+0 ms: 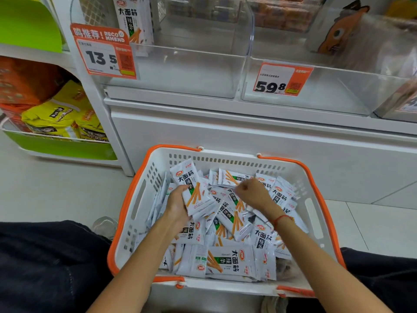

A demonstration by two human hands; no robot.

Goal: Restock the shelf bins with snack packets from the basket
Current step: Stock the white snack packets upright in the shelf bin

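Snack packets (pixel 195 190) are gripped by the left hand (pixel 177 205); the right hand (pixel 252 193) pinches another packet (pixel 230 178).

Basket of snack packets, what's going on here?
A person crouched before a shelf is reaching into a white basket full of snack packets. The left hand grips a small stack of packets; the right hand has its fingers curled down among the pile, apparently picking up another. The clear bin behind the 13.5 price tag holds only a few packets at its back left.

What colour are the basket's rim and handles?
Orange, on a white basket; clearest in the head view.
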